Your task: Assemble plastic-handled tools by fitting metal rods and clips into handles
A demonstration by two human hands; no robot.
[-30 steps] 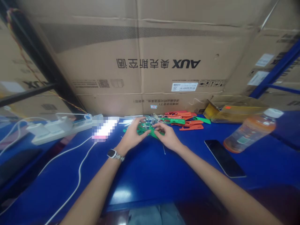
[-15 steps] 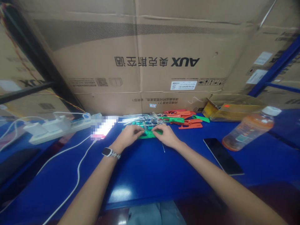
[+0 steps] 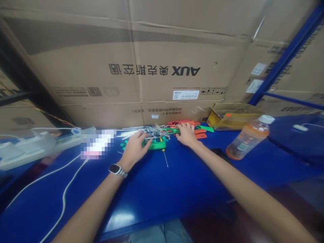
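My left hand (image 3: 136, 149) rests at a green plastic casing (image 3: 160, 145), its thumb apart from the fingers; what lies under the palm is hidden. Over the heap to the right, my right hand (image 3: 187, 134) reaches with fingers spread, touching a green shell (image 3: 170, 131) and orange plastic shells (image 3: 201, 135). Between and behind the hands lie thin metal rods (image 3: 129, 132) and a tangle of wires and small parts (image 3: 157, 130). A thin pale rod with a yellow end (image 3: 165, 158) lies on the blue table in front of the casing.
A leaning drink bottle (image 3: 246, 138) and an open cardboard box (image 3: 233, 118) stand at the right. My right forearm partly covers a dark phone (image 3: 219, 153). On the left are a lit, blurred-out screen (image 3: 100, 143), a white power strip (image 3: 48, 146) and white cables (image 3: 64, 194). Large cartons (image 3: 152, 40) form the back.
My right hand has left the green casing and moved to the shells on the right. My left hand has loosened and stays by the casing. The view has swung to the right.
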